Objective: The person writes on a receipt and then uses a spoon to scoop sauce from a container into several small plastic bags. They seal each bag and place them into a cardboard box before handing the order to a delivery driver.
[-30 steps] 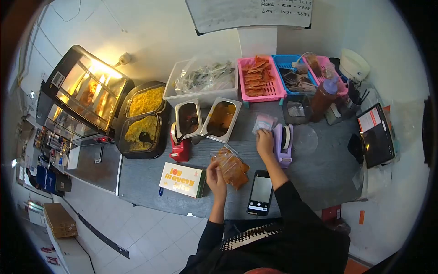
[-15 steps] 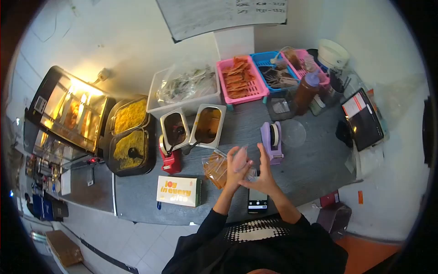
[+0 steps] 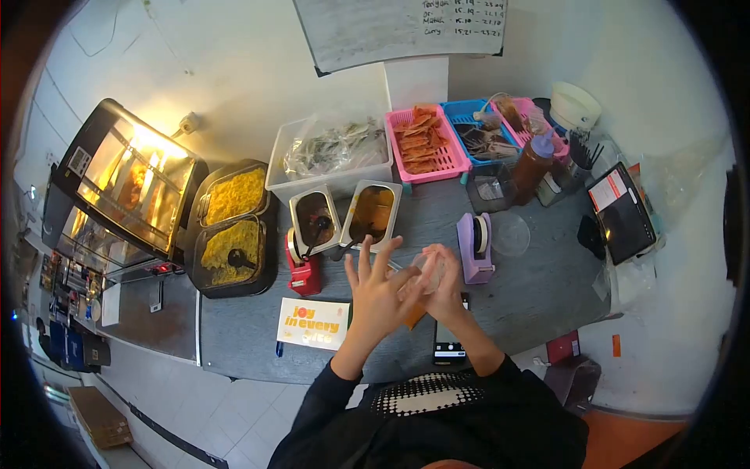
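Note:
My left hand point(image 3: 379, 293) is raised over the front of the counter with its fingers spread, its fingertips near a small clear plastic piece point(image 3: 422, 273). Beside it on the right, my right hand point(image 3: 445, 289) has its fingers closed round that clear piece. Under my hands, a bit of an orange-brown packet point(image 3: 415, 315) shows; the rest is hidden. A phone point(image 3: 449, 344) lies partly below my right forearm. Left of my hands is a white box with orange lettering point(image 3: 314, 322). A purple tape dispenser point(image 3: 476, 250) stands to the right.
Two metal sauce tubs point(image 3: 373, 215) with ladles and a red tape dispenser point(image 3: 303, 273) stand behind my hands. Farther back are a plastic bin point(image 3: 332, 181) and pink and blue baskets. Trays of yellow food point(image 3: 234, 195) and a lit warmer are left, a tablet point(image 3: 625, 215) right.
My left hand has moved left and spread its fingers, now over the packet and the box's edge. My right hand has closed round the clear piece. The view has shifted slightly.

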{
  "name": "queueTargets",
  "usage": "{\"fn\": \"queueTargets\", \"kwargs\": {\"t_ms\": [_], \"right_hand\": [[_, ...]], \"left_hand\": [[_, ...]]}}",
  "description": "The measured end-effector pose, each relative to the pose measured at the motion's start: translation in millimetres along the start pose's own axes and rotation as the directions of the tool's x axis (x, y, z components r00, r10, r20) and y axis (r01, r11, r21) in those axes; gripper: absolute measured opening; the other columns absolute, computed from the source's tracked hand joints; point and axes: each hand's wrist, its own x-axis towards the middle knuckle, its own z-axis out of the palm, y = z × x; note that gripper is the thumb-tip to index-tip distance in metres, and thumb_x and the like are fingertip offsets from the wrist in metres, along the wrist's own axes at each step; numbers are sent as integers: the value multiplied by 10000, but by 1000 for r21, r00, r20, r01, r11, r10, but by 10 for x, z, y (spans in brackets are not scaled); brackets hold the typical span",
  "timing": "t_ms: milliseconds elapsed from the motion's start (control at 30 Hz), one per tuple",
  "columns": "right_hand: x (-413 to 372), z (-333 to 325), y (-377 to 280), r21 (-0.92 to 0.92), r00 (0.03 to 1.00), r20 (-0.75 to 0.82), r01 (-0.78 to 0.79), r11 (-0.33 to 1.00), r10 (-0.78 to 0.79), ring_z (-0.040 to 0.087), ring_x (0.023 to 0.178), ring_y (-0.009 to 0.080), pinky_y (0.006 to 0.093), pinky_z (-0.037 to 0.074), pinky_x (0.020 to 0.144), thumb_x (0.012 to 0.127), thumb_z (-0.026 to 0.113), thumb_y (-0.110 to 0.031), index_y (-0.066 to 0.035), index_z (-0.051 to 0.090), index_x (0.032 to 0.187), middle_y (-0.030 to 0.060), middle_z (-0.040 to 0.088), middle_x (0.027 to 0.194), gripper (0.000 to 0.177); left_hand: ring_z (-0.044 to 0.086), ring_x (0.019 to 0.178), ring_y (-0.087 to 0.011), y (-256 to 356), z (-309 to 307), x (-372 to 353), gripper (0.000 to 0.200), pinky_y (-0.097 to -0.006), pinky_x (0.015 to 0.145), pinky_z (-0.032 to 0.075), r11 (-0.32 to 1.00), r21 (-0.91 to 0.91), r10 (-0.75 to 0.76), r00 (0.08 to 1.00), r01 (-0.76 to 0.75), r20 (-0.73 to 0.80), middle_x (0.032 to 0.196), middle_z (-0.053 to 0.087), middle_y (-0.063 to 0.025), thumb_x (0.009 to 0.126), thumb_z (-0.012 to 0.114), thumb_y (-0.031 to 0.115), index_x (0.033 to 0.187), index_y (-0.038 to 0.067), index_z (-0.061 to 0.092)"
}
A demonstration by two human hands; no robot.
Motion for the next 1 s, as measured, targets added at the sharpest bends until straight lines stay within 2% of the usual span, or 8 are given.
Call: {"fn": "queueTargets", "kwargs": {"t_ms": [67, 167, 367, 467, 600, 733, 900, 1000], "right_hand": [[29, 16, 30, -77, 994, 39, 106, 991, -103, 448, 1012, 305, 412, 357, 860, 557, 724, -27, -40, 270, 1218, 164, 430, 1110, 802], [58, 85, 154, -56, 960, 58, 276, 960, -273, 433, 1020, 339, 448, 344, 858, 576, 689, -36, -66, 290, 1212, 171, 420, 1138, 751], [181, 89, 243, -175, 925, 250, 335, 926, -287, 446, 1008, 335, 452, 358, 840, 586, 678, -70, -135, 333, 1192, 147, 429, 1140, 701], [195, 71, 300, -179, 940, 256, 275, 945, -225, 441, 1015, 332, 433, 358, 847, 595, 674, -48, -117, 392, 1144, 154, 430, 1142, 622], [239, 156, 418, -227, 927, 376, 82, 970, 10, 434, 1026, 340, 433, 354, 850, 607, 666, -78, -111, 427, 1081, 155, 426, 1149, 532], [299, 87, 788, -168, 891, 416, 272, 948, -182, 394, 1079, 352, 467, 310, 904, 620, 634, -116, -102, 442, 1122, 145, 420, 1172, 538], [850, -123, 446, -736, 811, 565, 414, 535, 151, 343, 1139, 346, 471, 267, 940, 626, 681, -121, -116, 431, 1150, 153, 384, 1222, 580], [763, -111, 507, -636, 879, 438, 153, 756, 190, 398, 1088, 317, 431, 304, 911, 633, 684, -101, -75, 497, 1066, 164, 435, 1145, 473]], "left_hand": [[318, 1174, -339, 164, -6, 75, 213, -504, 929, 235, 946, 325, -2, 1000, 5, -10, 1224, 415, -103, 651, 624, 192, 843, 100, 640], [358, 1150, -306, -115, 256, 46, 233, -487, 930, 241, 996, 52, -89, 967, 79, 240, 1189, 448, -81, 644, 628, 196, 853, 95, 642], [468, 1032, -263, -292, 450, -46, 192, -407, 879, 344, 971, -96, -217, 975, 220, 38, 1054, 526, -74, 663, 625, 161, 821, 52, 632], [541, 924, -272, -519, 596, -151, 196, -335, 769, 428, 836, -495, -245, 968, 239, 54, 1024, 545, -110, 680, 661, 142, 841, 35, 628], [549, 851, -228, -631, 592, -193, 216, -284, 772, 428, 850, -435, -334, 943, 297, -8, 982, 543, -134, 710, 663, 153, 831, -17, 613], [510, 878, -138, -767, 695, -295, 211, -271, 772, 411, 357, -893, -610, 792, 275, 0, 936, 536, -73, 788, 609, 184, 882, -4, 621], [501, 903, -110, -826, 457, -592, 217, -253, 790, 399, 507, -785, -600, 799, 356, -25, 973, 515, -44, 828, 553, 183, 946, 9, 605], [510, 893, -94, -770, 457, -790, 212, -242, 788, 404, 467, -793, -644, 765, 391, -2, 983, 524, -25, 854, 515, 158, 993, 9, 572]]}}
